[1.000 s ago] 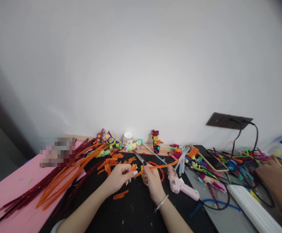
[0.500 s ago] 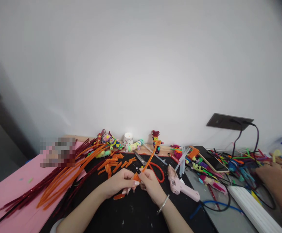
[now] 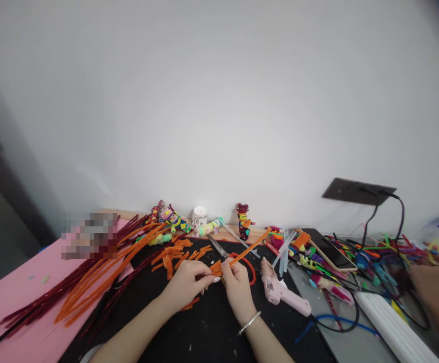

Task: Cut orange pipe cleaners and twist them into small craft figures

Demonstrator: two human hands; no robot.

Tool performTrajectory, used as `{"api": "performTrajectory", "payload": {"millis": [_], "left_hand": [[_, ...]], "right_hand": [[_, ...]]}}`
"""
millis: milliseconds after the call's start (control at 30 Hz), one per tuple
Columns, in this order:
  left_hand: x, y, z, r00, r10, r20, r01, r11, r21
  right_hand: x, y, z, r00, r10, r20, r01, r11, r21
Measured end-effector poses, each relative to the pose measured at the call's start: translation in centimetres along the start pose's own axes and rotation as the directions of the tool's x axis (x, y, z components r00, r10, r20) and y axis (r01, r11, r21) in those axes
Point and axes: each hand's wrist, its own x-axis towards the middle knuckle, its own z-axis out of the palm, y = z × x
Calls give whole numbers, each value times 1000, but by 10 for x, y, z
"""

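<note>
An orange pipe cleaner (image 3: 250, 248) runs up and to the right from between my hands. My right hand (image 3: 237, 283) pinches it between thumb and fingers. The fingertips of my left hand (image 3: 189, 283) are closed on the folded orange part at its lower end, partly hidden by the fingers. Just beyond my right hand lie scissors (image 3: 218, 248) with red handles, blades pointing up-left. Short cut orange pieces (image 3: 172, 256) are piled on the black mat (image 3: 208, 335) past my left hand, and a few more lie beneath it.
Long orange and dark red pipe cleaners (image 3: 87, 282) spread across the pink board (image 3: 18, 297). A pink glue gun (image 3: 285, 295) lies on the right, near clear glue sticks (image 3: 285, 252) and a phone (image 3: 327, 249). Small figures (image 3: 244, 222) line the wall. A co-worker's hand (image 3: 437, 287) is at far right.
The orange pipe cleaner has swung down to the right from a steeper angle. My right hand has turned slightly, and my left has shifted a little. The co-worker's hand has moved.
</note>
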Motion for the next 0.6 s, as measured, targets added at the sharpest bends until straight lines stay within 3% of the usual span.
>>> {"api": "performTrajectory", "payload": {"millis": [167,600], "left_hand": [[-1,2,-2,990,136,-28,-129,978,165],[-3,3,-4,980,201,-1,-197,964,176]], "right_hand": [[-3,-6,4,999,48,12,-48,999,25],[-3,-11,4,995,70,65,-72,997,29]]}}
